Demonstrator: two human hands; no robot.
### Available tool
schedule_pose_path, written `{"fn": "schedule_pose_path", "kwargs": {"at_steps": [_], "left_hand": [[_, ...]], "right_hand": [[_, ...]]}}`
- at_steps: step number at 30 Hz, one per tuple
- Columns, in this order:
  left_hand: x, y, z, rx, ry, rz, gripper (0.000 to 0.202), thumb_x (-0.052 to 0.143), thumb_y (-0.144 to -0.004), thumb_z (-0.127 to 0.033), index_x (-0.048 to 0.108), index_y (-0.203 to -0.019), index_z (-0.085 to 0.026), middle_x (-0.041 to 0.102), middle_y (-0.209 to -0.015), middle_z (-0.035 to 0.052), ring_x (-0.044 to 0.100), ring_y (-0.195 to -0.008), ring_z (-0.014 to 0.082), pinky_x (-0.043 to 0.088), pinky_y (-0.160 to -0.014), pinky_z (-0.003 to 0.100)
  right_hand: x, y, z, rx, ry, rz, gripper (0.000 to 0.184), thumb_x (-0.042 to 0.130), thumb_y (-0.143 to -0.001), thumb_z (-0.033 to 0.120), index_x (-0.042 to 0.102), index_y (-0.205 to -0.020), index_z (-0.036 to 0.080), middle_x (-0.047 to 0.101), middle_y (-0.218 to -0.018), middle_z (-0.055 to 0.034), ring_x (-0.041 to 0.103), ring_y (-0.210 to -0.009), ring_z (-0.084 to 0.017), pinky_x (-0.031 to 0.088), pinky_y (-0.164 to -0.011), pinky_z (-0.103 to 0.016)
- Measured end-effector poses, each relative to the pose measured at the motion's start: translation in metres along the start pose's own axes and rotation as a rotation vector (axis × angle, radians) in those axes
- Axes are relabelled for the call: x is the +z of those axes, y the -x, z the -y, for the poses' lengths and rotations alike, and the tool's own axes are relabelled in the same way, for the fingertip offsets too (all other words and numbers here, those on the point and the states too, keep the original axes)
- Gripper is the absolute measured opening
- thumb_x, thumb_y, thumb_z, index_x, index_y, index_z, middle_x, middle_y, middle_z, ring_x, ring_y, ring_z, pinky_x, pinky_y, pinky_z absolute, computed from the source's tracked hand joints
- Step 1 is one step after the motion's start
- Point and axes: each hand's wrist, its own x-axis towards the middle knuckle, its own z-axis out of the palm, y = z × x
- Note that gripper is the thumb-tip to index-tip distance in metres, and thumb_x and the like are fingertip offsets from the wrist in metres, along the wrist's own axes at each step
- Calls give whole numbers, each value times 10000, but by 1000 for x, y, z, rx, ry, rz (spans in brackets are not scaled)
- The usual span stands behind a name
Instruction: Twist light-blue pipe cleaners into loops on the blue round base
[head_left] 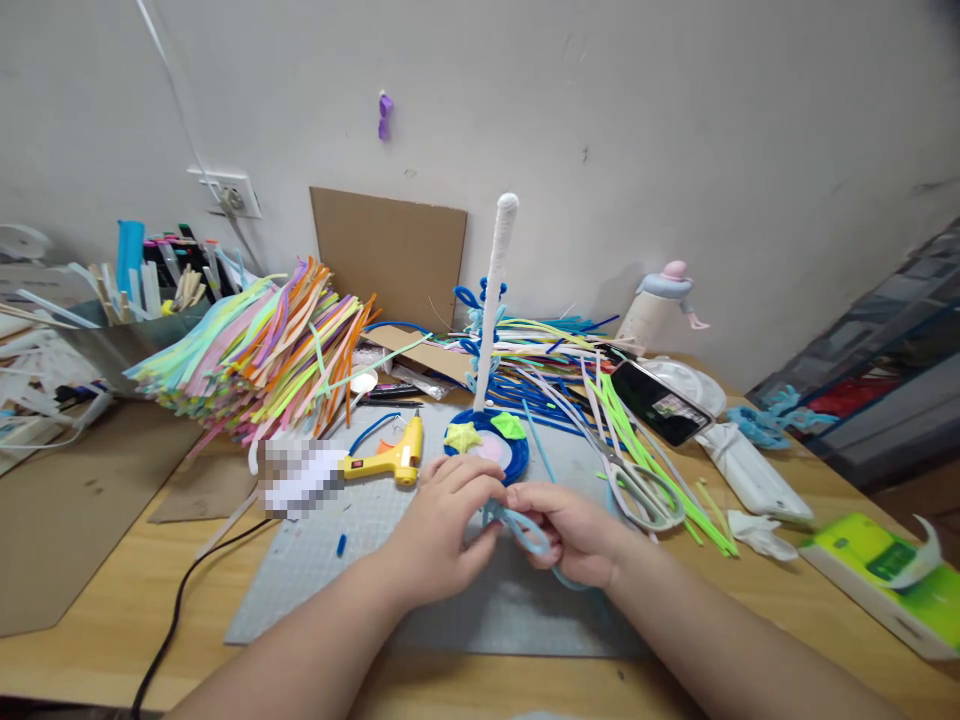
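Light blue pipe cleaners (529,532), bent into loops, are pinched between my two hands above the grey cutting mat (300,590). My left hand (454,520) closes its fingertips on the left end of the loops. On the other side my right hand (581,530) grips them with thumb and curled fingers. Just beyond my hands lies a round dark blue base (517,462) with a yellow star (463,437) and a bright green piece (509,426) on it. A white wrapped stick (495,290) rises upright behind that base, blue curled shapes beside it.
A yellow glue gun (390,458) lies left of the base, its black cord (176,610) trailing off. Scissors (637,490), a phone (660,402) and green pipe cleaners (660,460) lie right. A large multicoloured pipe cleaner bundle (255,350) fills the back left. Tissue packs (885,570) stand far right.
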Motion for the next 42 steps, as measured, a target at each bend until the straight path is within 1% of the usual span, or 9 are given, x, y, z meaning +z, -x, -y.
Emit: {"fn": "schedule_pose_path", "kwargs": {"at_steps": [7,10,13,19,23,29,36,39,42], "left_hand": [[8,0,2,-57,-99,23,222,531,-641,-156,524,-857,-209,587,-941,40,478,-914,223,282,-852,363],[10,0,3,-94,-76,-2,203,502,-653,-147,515,-848,-204,584,-905,33,485,-882,208,287,-840,353],[10,1,4,-127,-32,-3,185,486,-667,-141,518,-838,-204,589,-854,13,493,-833,188,296,-822,339],[13,0,4,-179,38,33,96,461,-724,-160,540,-759,-202,574,-743,5,489,-747,171,333,-726,293],[16,-1,6,-174,60,-9,68,484,-699,-126,510,-693,-188,544,-767,10,486,-759,161,343,-681,266],[21,-2,12,-205,76,-37,79,487,-682,-106,512,-693,-180,520,-723,9,471,-690,147,344,-617,251],[21,0,15,-152,-99,20,34,506,-732,-161,527,-719,-185,560,-780,35,507,-755,169,360,-673,271],[19,1,12,-124,-170,17,55,503,-742,-173,552,-759,-191,578,-819,51,515,-797,190,362,-710,296],[17,1,9,-119,-159,-39,72,499,-746,-182,571,-748,-187,579,-859,64,508,-823,198,368,-730,309]], "right_hand": [[6,-3,-7,63,-49,97,193,563,-718,182,385,-643,185,243,-474,107,89,-371,-22,66,-341,-131],[5,-4,-9,71,-97,82,166,553,-733,195,417,-643,164,299,-497,92,141,-366,-14,86,-333,-118],[2,-5,-7,142,-149,90,165,531,-750,204,431,-632,149,331,-511,84,172,-355,-4,97,-325,-108],[2,-6,-6,236,-182,152,197,506,-754,213,390,-604,161,289,-480,96,163,-321,-3,94,-309,-101],[6,-7,-8,250,-187,119,224,493,-748,208,351,-580,165,271,-468,101,160,-318,0,89,-314,-101],[4,-11,-11,215,-185,68,214,491,-749,192,353,-589,166,276,-459,102,153,-320,-2,90,-316,-107],[0,-11,-8,313,-303,103,165,480,-755,190,388,-621,161,284,-476,99,170,-319,2,104,-318,-87],[3,-10,-8,262,-230,68,196,516,-736,215,376,-608,167,259,-464,108,134,-331,-1,80,-325,-91],[9,-8,-11,48,2,-37,233,588,-700,256,383,-617,182,241,-456,119,109,-354,-15,61,-342,-128]]}}
